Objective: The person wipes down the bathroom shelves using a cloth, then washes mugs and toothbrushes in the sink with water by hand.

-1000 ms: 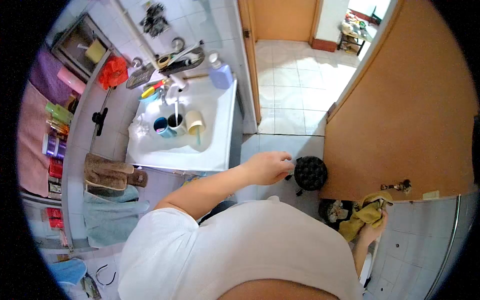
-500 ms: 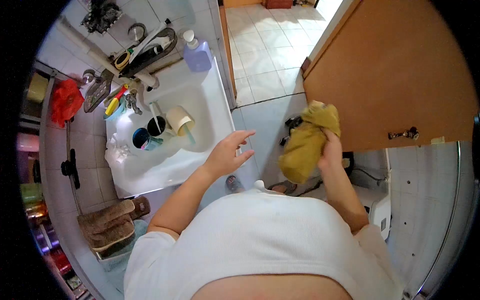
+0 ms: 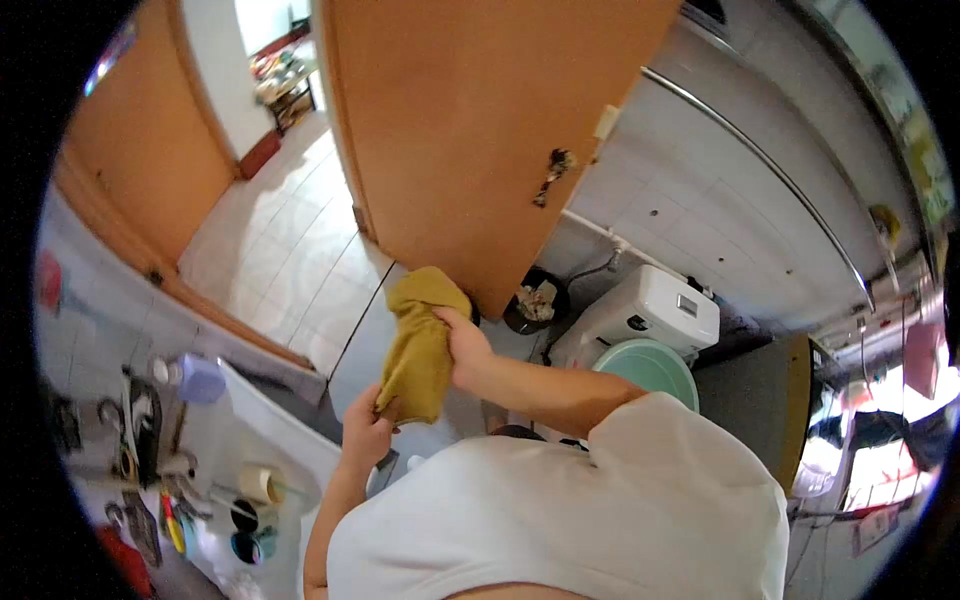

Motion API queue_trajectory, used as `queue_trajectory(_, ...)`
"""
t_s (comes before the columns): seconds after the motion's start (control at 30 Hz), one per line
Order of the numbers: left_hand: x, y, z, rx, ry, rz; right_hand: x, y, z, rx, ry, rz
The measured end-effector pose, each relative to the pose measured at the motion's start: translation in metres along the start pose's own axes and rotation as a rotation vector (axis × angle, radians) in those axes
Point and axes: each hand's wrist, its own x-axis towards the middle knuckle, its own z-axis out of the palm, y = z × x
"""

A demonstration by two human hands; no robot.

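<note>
A mustard-yellow towel (image 3: 415, 345), bunched into a long bundle, hangs in front of my body over the tiled floor. My right hand (image 3: 465, 348) grips its right side near the upper end, thumb on top. At the lower left end, my left hand (image 3: 368, 428) has its fingers closed on the cloth's edge. Some of its fingers are hidden behind the towel. Whether anything is wrapped inside the cloth cannot be seen.
To the left, a white sink (image 3: 312, 462) holds cups, with a purple pump bottle (image 3: 203, 380) at its corner. An open wooden door (image 3: 470, 130) stands ahead. To the right are a bin (image 3: 535, 302), a white toilet tank (image 3: 640, 318) and a green basin (image 3: 655, 368).
My view has turned right, away from the sink towards the door and toilet. My left hand, free and spread before, has taken hold of the towel's lower end. My right hand still holds it.
</note>
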Motion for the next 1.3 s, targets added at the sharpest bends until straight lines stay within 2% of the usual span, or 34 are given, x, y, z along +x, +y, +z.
queue_trajectory(0.07,0.041,0.027,0.020,0.084,-0.078,0.031,-0.013,-0.048,-0.012,0.075,0.101,-0.066)
queue_trajectory(0.13,0.071,0.054,0.054,0.162,-0.201,0.088,-0.014,-0.093,-0.055,0.065,0.139,-0.236)
queue_trajectory(0.23,0.113,0.066,0.104,0.247,-0.356,0.184,-0.028,-0.153,-0.112,0.176,0.301,-0.430)
queue_trajectory(0.3,0.135,0.074,0.131,0.314,-0.496,0.157,-0.043,-0.204,-0.150,0.245,0.343,-0.559)
queue_trajectory(0.43,0.174,0.066,0.181,0.413,-0.657,0.168,-0.075,-0.312,-0.234,-0.208,0.621,-0.999)
queue_trajectory(0.5,0.186,0.064,0.200,0.438,-0.708,0.165,-0.077,-0.365,-0.300,-0.745,1.052,-1.084)
queue_trajectory(0.6,0.198,0.070,0.221,0.473,-0.751,0.128,-0.094,-0.404,-0.316,-1.080,1.201,-0.854)
queue_trajectory(0.7,0.210,0.065,0.233,0.505,-0.750,0.149,-0.058,-0.404,-0.401,-1.759,1.457,-0.208)
queue_trajectory(0.77,0.214,0.079,0.237,0.544,-0.720,0.113,-0.055,-0.401,-0.413,-1.770,1.378,-0.031)
queue_trajectory(0.83,0.219,0.076,0.226,0.470,-0.655,0.122,-0.060,-0.396,-0.378,-1.630,1.424,-0.008)
queue_trajectory(0.9,0.211,0.068,0.203,0.389,-0.541,0.129,-0.042,-0.392,-0.379,-1.818,1.573,-0.117)
queue_trajectory(0.93,0.204,0.062,0.191,0.359,-0.462,0.130,-0.062,-0.379,-0.304,-1.888,1.401,-0.399)
queue_trajectory(0.97,0.194,0.056,0.172,0.338,-0.358,0.129,-0.042,-0.376,-0.321,-2.054,1.299,-0.678)
queue_trajectory(1.03,0.176,0.043,0.133,0.336,-0.200,0.115,-0.005,-0.339,-0.288,-2.025,0.832,-0.882)
queue_trajectory(1.1,0.150,0.052,0.098,0.350,-0.035,-0.015,0.039,-0.303,-0.257,-2.035,0.340,-0.990)
queue_trajectory(1.13,0.143,0.037,0.085,0.286,0.075,-0.007,0.047,-0.281,-0.227,-2.025,0.187,-0.923)
queue_trajectory(1.17,0.130,0.050,0.073,0.223,0.125,-0.125,0.050,-0.259,-0.194,-2.022,0.058,-0.845)
queue_trajectory(1.23,0.105,0.025,0.044,0.359,0.294,0.022,0.062,-0.213,-0.149,-2.070,-0.199,-0.875)
queue_trajectory(1.3,0.051,0.003,0.010,0.262,0.481,0.000,0.053,-0.158,-0.102,-2.098,-0.430,-0.894)
